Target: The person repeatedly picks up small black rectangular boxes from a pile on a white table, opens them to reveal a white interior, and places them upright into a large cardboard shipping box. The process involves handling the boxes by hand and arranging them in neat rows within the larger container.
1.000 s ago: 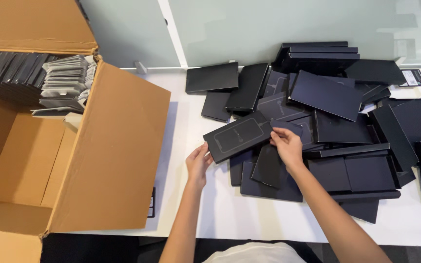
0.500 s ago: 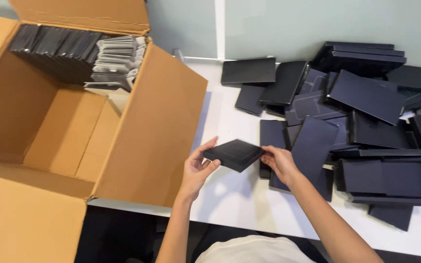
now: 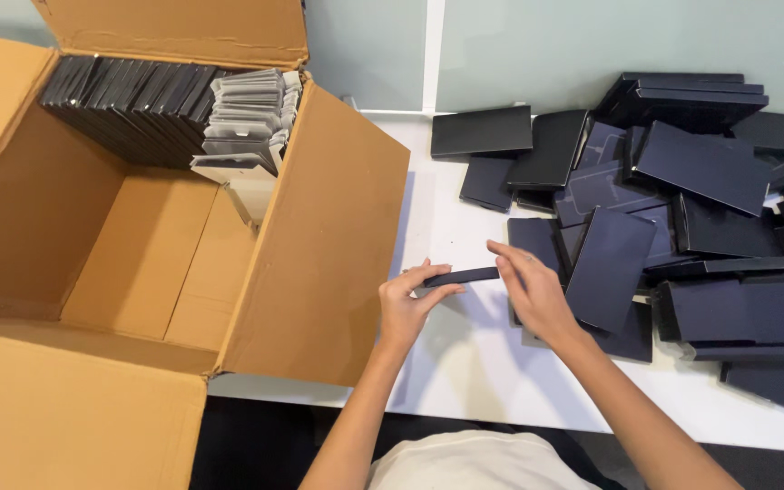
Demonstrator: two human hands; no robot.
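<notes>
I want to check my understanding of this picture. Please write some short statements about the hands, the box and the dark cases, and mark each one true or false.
1. Both hands hold one flat dark case between them. True: left hand, right hand.
2. The cardboard box is completely full. False: only its far end holds a row of dark cases; the rest is bare.
3. A heap of dark cases lies on the white table, right of the hands. True.
4. The box flaps are closed. False: they stand open.
</notes>
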